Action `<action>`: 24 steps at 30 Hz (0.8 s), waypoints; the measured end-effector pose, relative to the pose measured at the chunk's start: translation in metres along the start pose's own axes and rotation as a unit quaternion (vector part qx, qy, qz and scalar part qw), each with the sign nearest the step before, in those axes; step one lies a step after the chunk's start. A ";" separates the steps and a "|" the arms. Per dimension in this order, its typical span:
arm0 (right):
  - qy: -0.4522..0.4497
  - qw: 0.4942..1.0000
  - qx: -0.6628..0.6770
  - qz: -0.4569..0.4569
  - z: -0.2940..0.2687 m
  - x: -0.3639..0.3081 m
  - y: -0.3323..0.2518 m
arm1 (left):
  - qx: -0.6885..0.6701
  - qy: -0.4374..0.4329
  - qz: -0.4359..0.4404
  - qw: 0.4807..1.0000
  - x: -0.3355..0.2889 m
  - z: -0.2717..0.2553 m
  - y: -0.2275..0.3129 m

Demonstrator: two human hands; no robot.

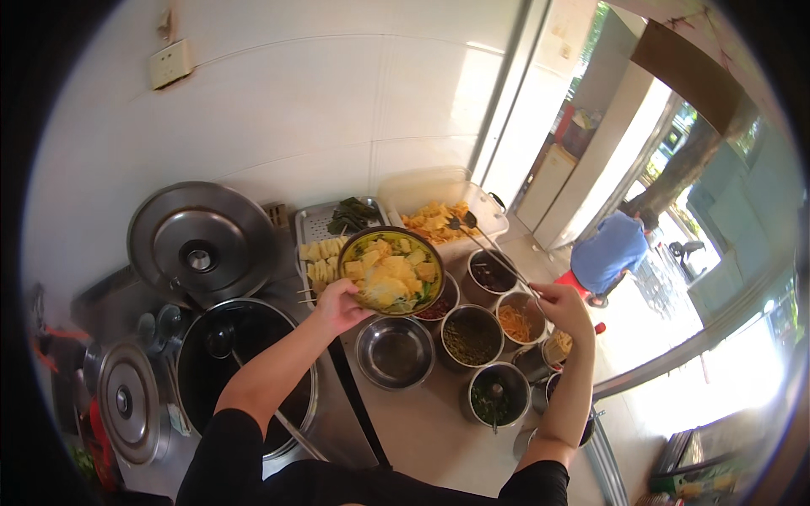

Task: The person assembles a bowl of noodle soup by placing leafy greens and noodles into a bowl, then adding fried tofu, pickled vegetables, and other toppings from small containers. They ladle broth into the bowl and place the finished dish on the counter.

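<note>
Centre frame: left hand (337, 305) is gripping the rim of a filled bowl (392, 270), holding it above the counter. Right hand (561, 308) is pinching long chopsticks (489, 249) reaching toward the plastic tub (439, 211). One-handed rim grip is risking a tilt and spill.

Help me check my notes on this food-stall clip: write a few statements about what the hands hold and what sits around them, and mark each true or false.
1. The left hand holds a bowl of food by its rim. True.
2. The right hand grips a ladle in the big dark pot. False: it holds long tongs that reach toward the clear tub of fried pieces; the big dark pot sits by the left arm.
3. An empty steel bowl sits below the held bowl. True.
4. The small steel pots by the right hand are all empty. False: the small steel pots hold toppings, one with orange shreds.
5. A round steel lid leans against the wall. True.
</note>
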State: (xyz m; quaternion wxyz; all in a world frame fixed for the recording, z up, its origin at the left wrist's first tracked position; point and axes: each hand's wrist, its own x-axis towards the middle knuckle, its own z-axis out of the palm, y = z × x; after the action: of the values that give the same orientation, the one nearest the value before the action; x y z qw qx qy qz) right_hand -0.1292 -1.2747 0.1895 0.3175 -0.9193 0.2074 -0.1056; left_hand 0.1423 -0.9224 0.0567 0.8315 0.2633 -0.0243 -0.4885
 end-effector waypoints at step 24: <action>-0.010 0.970 -0.233 0.070 0.098 0.041 0.111 | 0.029 0.043 -0.101 0.993 -0.106 -0.037 -0.058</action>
State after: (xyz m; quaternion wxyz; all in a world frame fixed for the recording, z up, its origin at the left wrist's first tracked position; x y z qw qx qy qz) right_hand -0.0958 -1.3186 0.0464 0.1029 -0.9521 0.2872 -0.0227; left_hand 0.0515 -0.8421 0.0206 0.7699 0.3095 0.0240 -0.5575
